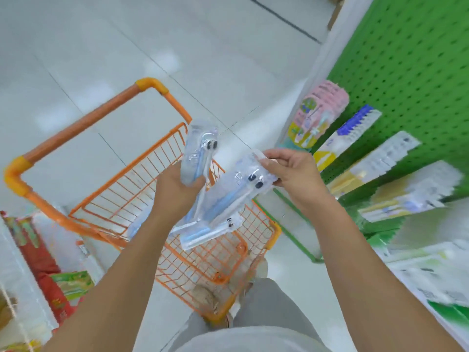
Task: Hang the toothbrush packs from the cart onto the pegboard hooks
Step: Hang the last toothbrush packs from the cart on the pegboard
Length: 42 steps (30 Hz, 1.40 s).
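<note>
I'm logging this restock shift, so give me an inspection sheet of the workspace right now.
Surface: pale tiled floor; no table.
Job's things: orange cart below the hands; clear toothbrush packs, one upright pack, one slanted pack, more in the cart; green pegboard at right, already carrying packs.
Clutter: red packets at lower left, blurred.
Grippers: left hand grips the upright pack; right hand pinches the slanted pack's top.
Cables: nothing seen.
Surroundings: shop aisle; image motion-blurred.

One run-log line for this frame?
left hand: holds toothbrush pack | right hand: pinches second pack | cart: more packs | pegboard: right
</note>
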Available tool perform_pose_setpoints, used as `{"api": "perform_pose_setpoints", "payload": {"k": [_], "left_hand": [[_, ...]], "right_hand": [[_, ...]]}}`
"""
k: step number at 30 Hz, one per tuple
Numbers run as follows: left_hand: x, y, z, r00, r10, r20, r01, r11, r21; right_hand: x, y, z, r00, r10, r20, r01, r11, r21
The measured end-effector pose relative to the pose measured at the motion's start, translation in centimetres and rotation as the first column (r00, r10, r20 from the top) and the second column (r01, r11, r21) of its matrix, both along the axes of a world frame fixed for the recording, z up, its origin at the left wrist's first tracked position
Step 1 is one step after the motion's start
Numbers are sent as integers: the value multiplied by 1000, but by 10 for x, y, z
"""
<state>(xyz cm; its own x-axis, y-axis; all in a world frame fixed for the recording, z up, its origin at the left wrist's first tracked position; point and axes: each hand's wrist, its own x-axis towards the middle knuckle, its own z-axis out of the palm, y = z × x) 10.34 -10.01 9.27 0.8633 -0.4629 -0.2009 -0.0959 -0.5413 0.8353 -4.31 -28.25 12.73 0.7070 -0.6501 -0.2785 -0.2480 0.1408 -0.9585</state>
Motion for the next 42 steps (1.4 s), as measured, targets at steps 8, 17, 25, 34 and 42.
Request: {"api": "perform_pose_setpoints", "payload": {"k": [8, 17, 25, 34, 42], "left_hand": [[-48, -89, 76, 926, -282, -252, 239, 953, -187], [-165, -200, 110, 845, -384, -371, 205, 875, -440], [-201, -245, 123, 857, -414, -306, 195, 811, -552], [-184, -260, 134, 872, -431, -231, 264, 812, -520], [-154, -269, 135, 929, -368, -32, 321, 848, -421]], "right_hand": [[-54, -63, 82, 955, -239, 176, 263, 957, -125], [-139, -140, 97, 815, -475, 333, 531, 841, -100], [-199, -154, 99, 857, -414, 306, 396, 910, 121], [-207, -153, 99, 841, -380, 385, 443, 892, -87], [-193, -167, 110, 837, -452, 309, 520, 833, -189]]}}
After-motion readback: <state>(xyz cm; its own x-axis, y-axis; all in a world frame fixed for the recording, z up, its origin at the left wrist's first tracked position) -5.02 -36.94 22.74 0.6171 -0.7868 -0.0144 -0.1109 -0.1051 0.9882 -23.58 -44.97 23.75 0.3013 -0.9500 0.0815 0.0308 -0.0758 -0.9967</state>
